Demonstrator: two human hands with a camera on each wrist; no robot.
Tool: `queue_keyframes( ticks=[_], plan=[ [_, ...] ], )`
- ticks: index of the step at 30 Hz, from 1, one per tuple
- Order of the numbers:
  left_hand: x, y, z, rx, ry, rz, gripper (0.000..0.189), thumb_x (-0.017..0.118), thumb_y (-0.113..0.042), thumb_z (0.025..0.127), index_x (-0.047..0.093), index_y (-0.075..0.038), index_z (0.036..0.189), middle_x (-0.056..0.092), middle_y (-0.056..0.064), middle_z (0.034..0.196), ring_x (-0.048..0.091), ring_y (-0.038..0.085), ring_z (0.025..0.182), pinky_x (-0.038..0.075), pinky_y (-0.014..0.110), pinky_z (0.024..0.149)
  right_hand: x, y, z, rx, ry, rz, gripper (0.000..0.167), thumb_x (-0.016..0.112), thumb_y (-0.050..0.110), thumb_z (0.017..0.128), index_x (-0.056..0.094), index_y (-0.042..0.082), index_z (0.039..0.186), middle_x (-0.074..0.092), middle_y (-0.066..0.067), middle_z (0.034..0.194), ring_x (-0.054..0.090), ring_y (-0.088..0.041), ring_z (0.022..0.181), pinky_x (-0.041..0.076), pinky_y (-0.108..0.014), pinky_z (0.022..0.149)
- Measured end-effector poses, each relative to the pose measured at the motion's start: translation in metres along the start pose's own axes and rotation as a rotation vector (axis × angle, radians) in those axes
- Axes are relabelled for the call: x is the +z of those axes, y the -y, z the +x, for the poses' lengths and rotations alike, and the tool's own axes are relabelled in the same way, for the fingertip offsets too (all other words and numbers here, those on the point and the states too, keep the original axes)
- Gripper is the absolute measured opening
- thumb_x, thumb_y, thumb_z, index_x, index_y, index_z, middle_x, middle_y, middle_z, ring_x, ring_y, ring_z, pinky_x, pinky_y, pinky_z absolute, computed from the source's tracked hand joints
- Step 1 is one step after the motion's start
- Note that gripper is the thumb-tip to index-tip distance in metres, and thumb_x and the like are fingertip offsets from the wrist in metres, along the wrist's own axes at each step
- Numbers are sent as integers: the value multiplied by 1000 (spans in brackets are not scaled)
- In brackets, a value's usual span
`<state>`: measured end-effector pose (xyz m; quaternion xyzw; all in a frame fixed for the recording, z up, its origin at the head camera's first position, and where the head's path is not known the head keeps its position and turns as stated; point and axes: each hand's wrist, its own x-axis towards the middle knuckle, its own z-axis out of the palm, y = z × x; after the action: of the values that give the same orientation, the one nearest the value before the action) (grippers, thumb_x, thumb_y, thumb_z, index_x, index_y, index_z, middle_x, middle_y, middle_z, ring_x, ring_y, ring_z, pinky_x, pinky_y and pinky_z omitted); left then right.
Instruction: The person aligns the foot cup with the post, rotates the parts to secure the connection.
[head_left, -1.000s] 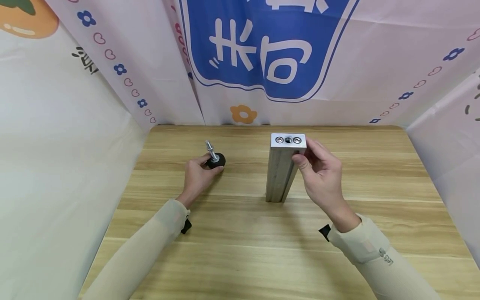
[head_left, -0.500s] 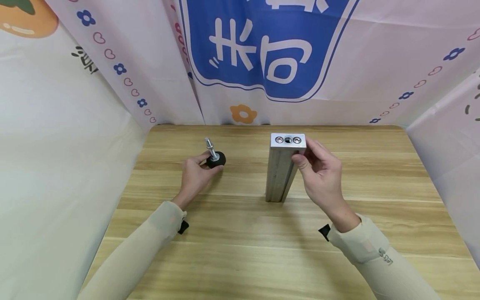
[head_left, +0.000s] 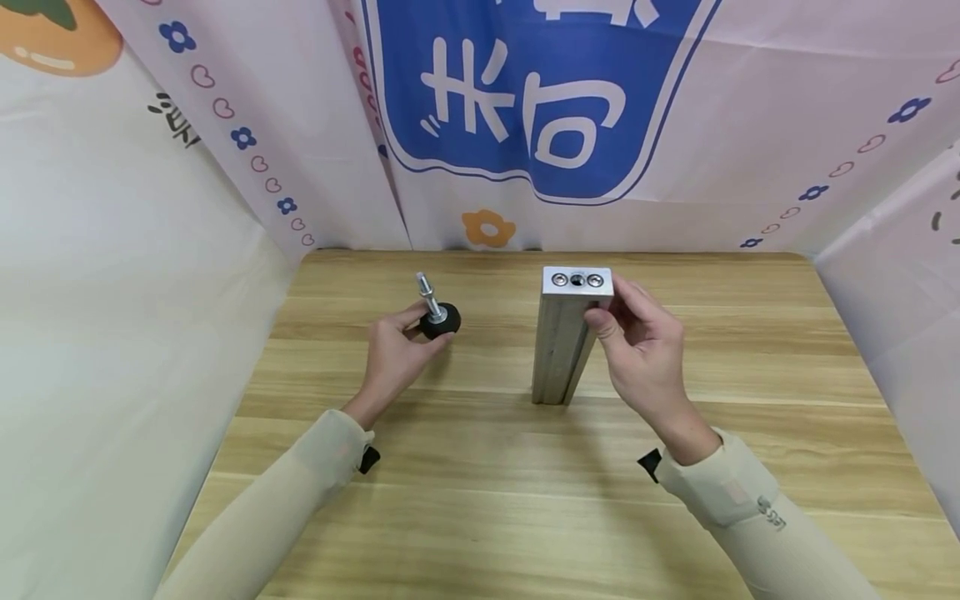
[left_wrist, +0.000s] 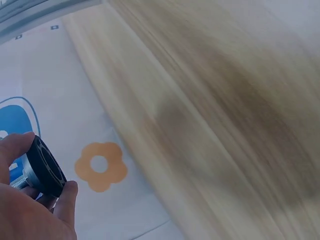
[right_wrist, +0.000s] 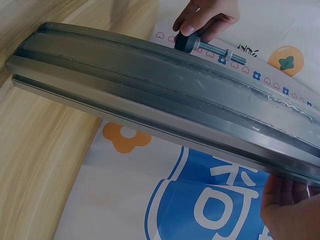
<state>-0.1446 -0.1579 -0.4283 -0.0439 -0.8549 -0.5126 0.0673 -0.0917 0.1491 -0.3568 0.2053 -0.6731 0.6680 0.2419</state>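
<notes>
My left hand (head_left: 397, 354) pinches a levelling foot (head_left: 441, 322) by its round black base, thumb and fingers on opposite sides. Its silver threaded stud, with a nut on it, points up and leans a little left in the head view. The ribbed underside of the base (left_wrist: 47, 167) faces outward in the left wrist view. To the right, an aluminium profile (head_left: 558, 350) stands upright on the table. My right hand (head_left: 647, 342) grips its upper end from the right. The profile's top plate (head_left: 577, 287) carries two screws with a hole between them.
The wooden table (head_left: 480, 483) runs under both arms. A printed cloth (head_left: 675, 225) hangs along the table's back edge, and more cloth encloses the left and right sides.
My left hand has shifted slightly right with the levelling foot, and the stud's tip sits a little higher in view. The right hand and the profile have stayed in place.
</notes>
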Motion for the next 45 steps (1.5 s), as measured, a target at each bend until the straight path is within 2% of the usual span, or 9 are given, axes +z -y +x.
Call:
queue_keyframes(
  ticks=[8, 14, 23, 32, 40, 45],
  plan=[
    [0, -10, -3, 27, 20, 19, 50, 88, -11, 85, 71, -2, 132, 66, 12, 144, 62, 29, 138, 57, 41, 106, -1, -1, 0, -6, 2, -19, 50, 70, 18, 98, 62, -16, 133, 68, 11, 106, 57, -5, 86, 49, -15, 72],
    [-1, -22, -4, 42, 18, 17, 50, 86, -12, 86, 70, -2, 133, 65, 12, 145, 61, 29, 140, 56, 43, 107, -1, -1, 0, -4, 6, -20, 48, 70, 17, 99, 62, -16, 133, 67, 10, 104, 56, -5, 85, 48, -16, 70],
    [-5, -42, -5, 99, 22, -24, 50, 85, -8, 85, 70, 0, 133, 68, 14, 142, 64, 30, 136, 57, 42, 105, 0, -2, 0, 2, -4, -27, 50, 71, 19, 98, 62, -14, 135, 69, 10, 108, 58, -5, 86, 50, -15, 72],
    [-7, -56, -6, 116, 13, -22, 51, 86, -8, 85, 70, 1, 132, 66, 15, 143, 61, 29, 139, 59, 39, 103, 0, -1, -1, 2, -9, -23, 52, 71, 21, 98, 62, -15, 135, 70, 10, 111, 60, -5, 89, 52, -15, 74],
    [-7, -67, -7, 141, 8, -74, 50, 84, -2, 84, 69, 5, 132, 65, 17, 144, 60, 29, 140, 58, 35, 102, 0, -1, -1, 4, -8, -24, 51, 71, 19, 98, 62, -15, 135, 69, 11, 110, 60, -5, 88, 52, -15, 75],
    [-9, -73, -7, 121, 15, -122, 55, 83, 1, 83, 65, 6, 135, 61, 21, 148, 59, 31, 141, 58, 31, 103, 0, -1, -1, 7, -7, -26, 50, 70, 18, 98, 62, -14, 135, 69, 10, 109, 60, -5, 88, 51, -15, 74]
  ],
)
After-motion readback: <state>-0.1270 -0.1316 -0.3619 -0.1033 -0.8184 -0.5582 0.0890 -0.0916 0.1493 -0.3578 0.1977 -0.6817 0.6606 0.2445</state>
